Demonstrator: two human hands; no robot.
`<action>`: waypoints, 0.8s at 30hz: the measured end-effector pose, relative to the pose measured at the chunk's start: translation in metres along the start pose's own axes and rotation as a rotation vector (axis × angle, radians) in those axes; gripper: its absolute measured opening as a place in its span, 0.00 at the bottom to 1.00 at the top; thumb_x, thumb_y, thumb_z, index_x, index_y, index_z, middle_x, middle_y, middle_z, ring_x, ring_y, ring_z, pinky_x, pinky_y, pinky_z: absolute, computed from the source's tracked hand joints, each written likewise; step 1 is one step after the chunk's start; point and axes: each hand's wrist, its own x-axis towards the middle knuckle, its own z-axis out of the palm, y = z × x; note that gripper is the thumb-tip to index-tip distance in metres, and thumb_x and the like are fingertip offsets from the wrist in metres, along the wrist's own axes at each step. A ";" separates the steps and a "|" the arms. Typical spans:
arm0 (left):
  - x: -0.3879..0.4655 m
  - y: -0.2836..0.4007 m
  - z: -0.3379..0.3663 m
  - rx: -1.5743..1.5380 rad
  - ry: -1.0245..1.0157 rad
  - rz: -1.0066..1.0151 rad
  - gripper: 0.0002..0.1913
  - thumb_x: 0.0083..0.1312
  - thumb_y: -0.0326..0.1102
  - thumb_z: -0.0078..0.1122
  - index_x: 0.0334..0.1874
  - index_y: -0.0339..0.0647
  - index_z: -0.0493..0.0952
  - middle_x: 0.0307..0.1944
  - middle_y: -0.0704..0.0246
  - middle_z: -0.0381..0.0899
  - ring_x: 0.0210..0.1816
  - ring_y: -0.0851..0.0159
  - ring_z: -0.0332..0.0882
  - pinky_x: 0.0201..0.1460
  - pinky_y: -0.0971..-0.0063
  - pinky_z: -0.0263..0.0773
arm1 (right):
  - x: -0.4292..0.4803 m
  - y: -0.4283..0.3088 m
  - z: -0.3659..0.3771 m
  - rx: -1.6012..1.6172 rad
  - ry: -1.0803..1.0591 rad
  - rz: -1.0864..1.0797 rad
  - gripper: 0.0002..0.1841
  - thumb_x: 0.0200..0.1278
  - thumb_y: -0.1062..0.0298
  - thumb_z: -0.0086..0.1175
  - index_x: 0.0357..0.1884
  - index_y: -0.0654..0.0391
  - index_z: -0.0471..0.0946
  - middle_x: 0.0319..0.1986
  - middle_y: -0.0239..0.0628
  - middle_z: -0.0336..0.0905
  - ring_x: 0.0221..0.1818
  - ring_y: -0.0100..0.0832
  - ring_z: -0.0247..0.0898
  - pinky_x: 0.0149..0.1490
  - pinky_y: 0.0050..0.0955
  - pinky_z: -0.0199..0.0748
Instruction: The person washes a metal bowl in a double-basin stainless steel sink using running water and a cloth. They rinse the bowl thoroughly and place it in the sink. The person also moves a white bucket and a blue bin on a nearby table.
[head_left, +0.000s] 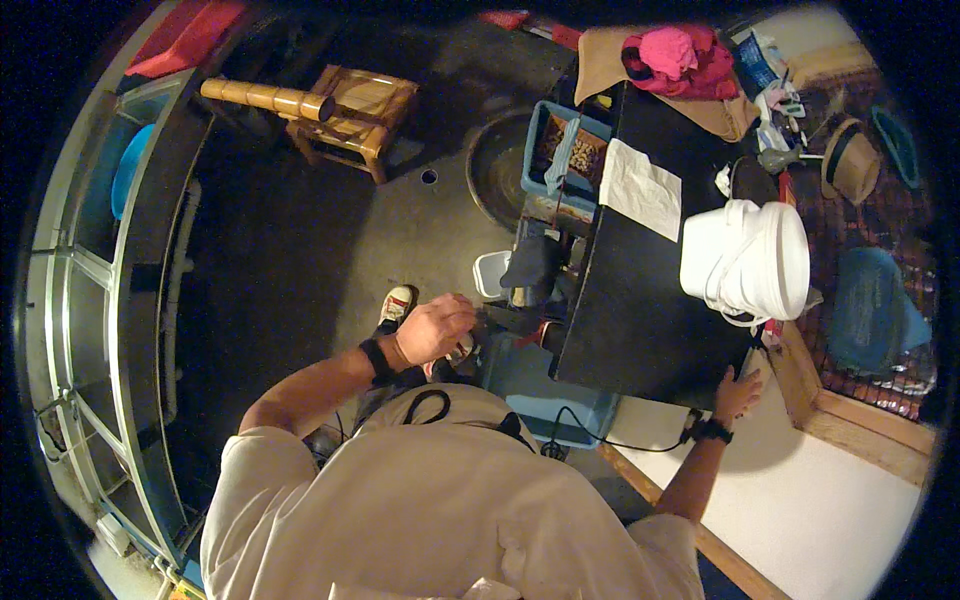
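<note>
My left hand (439, 328), with a dark band at the wrist, hangs in front of my body over the floor. Its fingers are bent, and the palm side is hidden. At the near right end of the black table (630, 322), my right hand (739, 394) is stretched out beside the white wall with its fingers somewhat apart. I see nothing in it. Below that wrist, a black plug and cord (637, 444) run along the wall. On the table a lidded white plastic bucket (724, 259) lies tilted or seen from the side, near a white paper sheet (641, 189).
A blue plastic bin (547, 390) stands under the table's near end. Beside the table is a blue crate (534, 161) holding a box of small pale pieces. A bamboo stool (360, 105) stands farther off. To the left runs a glass-and-metal cabinet (120, 300). A straw hat (851, 161) rests by the window grille.
</note>
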 end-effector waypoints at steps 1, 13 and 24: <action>-0.006 -0.007 -0.002 -0.011 0.014 -0.069 0.10 0.54 0.25 0.64 0.38 0.37 0.79 0.43 0.60 0.79 0.48 0.53 0.77 0.50 0.63 0.74 | -0.016 -0.017 -0.018 0.029 0.034 -0.078 0.33 0.66 0.52 0.53 0.69 0.54 0.59 0.67 0.60 0.54 0.70 0.61 0.48 0.71 0.54 0.47; 0.009 -0.086 0.008 -0.043 -0.126 -0.454 0.12 0.63 0.38 0.59 0.27 0.36 0.75 0.28 0.57 0.75 0.34 0.48 0.74 0.35 0.58 0.70 | -0.235 -0.263 -0.117 0.778 -0.212 -0.643 0.36 0.60 0.62 0.59 0.67 0.65 0.58 0.69 0.57 0.52 0.73 0.60 0.39 0.73 0.58 0.37; 0.060 -0.190 0.104 -0.272 -0.276 -0.356 0.10 0.67 0.36 0.50 0.35 0.36 0.74 0.33 0.51 0.75 0.37 0.43 0.74 0.40 0.52 0.70 | -0.231 -0.276 -0.097 0.657 -0.123 -0.551 0.39 0.56 0.60 0.62 0.67 0.62 0.57 0.69 0.56 0.52 0.72 0.65 0.40 0.72 0.62 0.39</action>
